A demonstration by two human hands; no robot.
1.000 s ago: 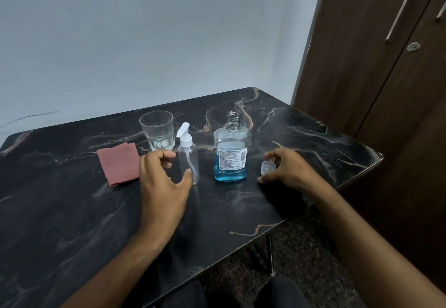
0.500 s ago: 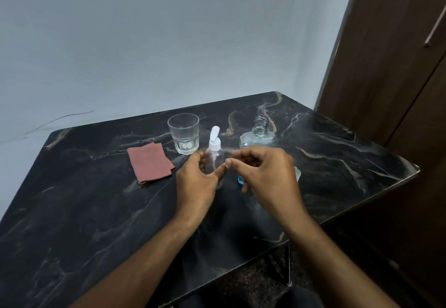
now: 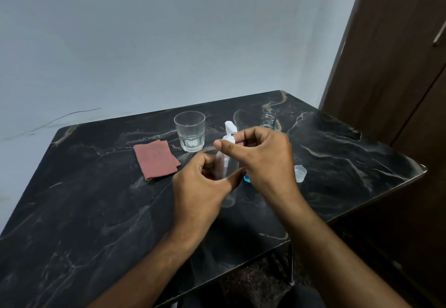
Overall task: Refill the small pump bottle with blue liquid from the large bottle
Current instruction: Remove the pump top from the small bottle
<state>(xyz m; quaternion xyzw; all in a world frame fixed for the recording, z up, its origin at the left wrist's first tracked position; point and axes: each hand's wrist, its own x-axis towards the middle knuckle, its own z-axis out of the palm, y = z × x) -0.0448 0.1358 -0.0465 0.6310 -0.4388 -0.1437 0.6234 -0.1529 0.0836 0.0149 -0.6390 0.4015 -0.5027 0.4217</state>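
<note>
Pump bottle stands upright mid-surface, clear, empty-looking, probably light and tippy. Your left hand wraps its body; your right hand pinches the white pump collar. Squeeze gently; thin plastic may flex.

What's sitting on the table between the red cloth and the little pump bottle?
In the head view, a clear drinking glass stands between the red cloth and the pump bottle, set slightly farther back.

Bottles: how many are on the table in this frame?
2. The small pump bottle stands at the centre, held by the left hand and right hand. The large bottle stands behind the right hand, mostly hidden.
</note>
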